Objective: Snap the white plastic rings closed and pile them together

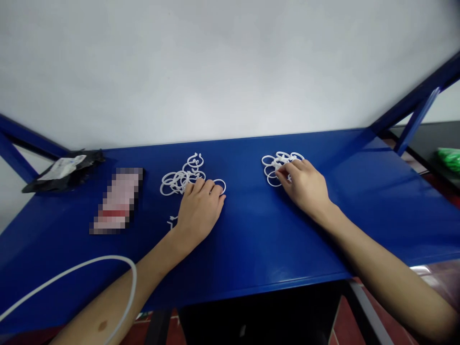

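White plastic snap rings with small clasp ends lie in two groups on a blue table (247, 239). My left hand (199, 206) is over the near right side of the left pile (176, 182), fingers bent down and close together. One ring (224, 182) juts out to the right from under these fingertips, and they seem to grip it. Loose ring ends (172, 219) show beside my left wrist. At the right pile (269, 160), my right hand (304, 184) pinches a white ring between thumb and index finger. Part of that pile is hidden behind it.
A blurred-out pinkish rectangular object (120, 196) lies left of the left pile. Farther left is a black plastic package (68, 170) with a white label. A white cable (89, 261) loops across my left forearm. Blue frame bars (413, 122) rise at both table ends.
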`<state>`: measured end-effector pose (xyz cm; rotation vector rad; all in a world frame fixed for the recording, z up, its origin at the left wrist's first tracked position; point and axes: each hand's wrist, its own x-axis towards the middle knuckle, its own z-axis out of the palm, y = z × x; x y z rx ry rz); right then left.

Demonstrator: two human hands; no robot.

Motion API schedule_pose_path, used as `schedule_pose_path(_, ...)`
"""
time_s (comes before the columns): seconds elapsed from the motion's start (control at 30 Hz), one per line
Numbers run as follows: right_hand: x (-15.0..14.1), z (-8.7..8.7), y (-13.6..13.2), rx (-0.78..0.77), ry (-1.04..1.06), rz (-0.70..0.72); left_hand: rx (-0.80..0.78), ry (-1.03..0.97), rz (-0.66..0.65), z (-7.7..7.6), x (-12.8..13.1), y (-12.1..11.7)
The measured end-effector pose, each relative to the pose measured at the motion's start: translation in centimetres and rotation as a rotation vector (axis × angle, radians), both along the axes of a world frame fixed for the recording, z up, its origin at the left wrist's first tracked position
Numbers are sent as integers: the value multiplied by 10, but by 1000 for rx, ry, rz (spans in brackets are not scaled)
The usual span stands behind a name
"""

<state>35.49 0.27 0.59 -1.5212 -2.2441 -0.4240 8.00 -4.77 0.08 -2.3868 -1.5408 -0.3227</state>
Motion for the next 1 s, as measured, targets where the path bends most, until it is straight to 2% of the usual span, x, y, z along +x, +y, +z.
schedule_pose_path(0.13,-1,-1,0,38,-8,-28,23,-5,-16,-1,-1,1)
schedule_pose_path(0.27,-1,6,-4,106,47,-19,83,-46,-49,2,2,0)
schedule_pose_path(0.37,-7,14,-13,79,153,82,148,-129,-130,6,6,-3)
schedule_pose_path(0.43,-13,17,-21,-15,268,229,188,-196,-227,9,9,-5)
schedule_pose_path(0.53,-27,17,-33,-237,457,426,207,-245,-385,10,12,-8)
schedule_pose_path(0.63,-38,11,-40,-449,609,456,196,-222,-472,10,15,-11)
schedule_pose_path(0.73,-43,5,-41,-549,743,410,186,-229,-485,9,17,-12)
schedule_pose_path(0.83,-43,3,-41,-543,820,407,153,-294,-470,8,18,-11)
schedule_pose_path(1.0,-39,3,-41,-492,797,576,128,-523,-369,3,18,-10)
